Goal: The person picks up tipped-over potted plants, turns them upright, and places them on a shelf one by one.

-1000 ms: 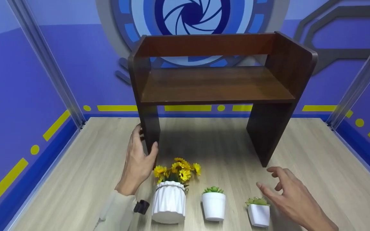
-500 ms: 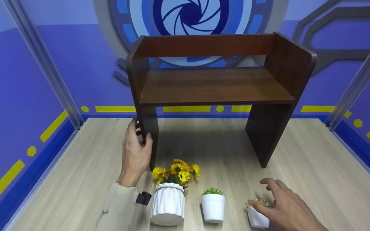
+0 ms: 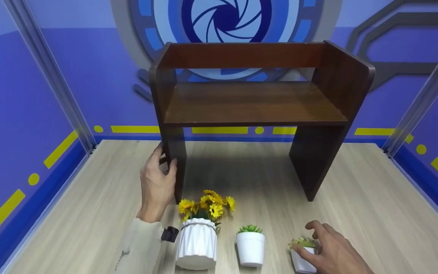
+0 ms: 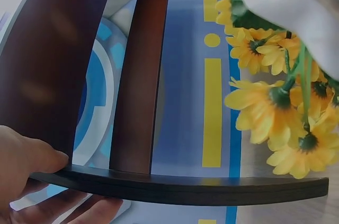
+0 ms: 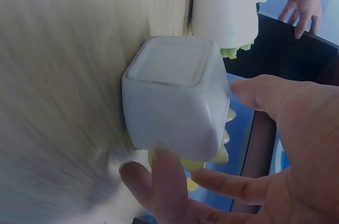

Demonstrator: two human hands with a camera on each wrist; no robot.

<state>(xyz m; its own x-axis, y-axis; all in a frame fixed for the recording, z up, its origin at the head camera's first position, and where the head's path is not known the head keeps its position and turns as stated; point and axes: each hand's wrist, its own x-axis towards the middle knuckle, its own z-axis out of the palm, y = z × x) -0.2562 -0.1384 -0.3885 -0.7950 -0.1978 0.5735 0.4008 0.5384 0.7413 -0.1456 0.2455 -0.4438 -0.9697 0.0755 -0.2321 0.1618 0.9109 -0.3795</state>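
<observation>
A dark brown wooden desk shelf stands at the back of the tabletop. My left hand grips its left side panel, thumb and fingers on opposite faces, as the left wrist view also shows around the panel edge. My right hand is spread around a small succulent in a square white pot, thumb on one side and fingers on the other. That pot lies on its side, its base towards me, with fingertips right at its wall in the right wrist view.
Left of the square pot lie a succulent in a round white pot and yellow flowers in a pleated white pot, close to my left forearm. A blue-purple patterned wall surrounds the wooden tabletop.
My right hand has come down and left from beside the shelf's right leg to the square pot. My left hand has closed in on the side panel, moving slightly left.
</observation>
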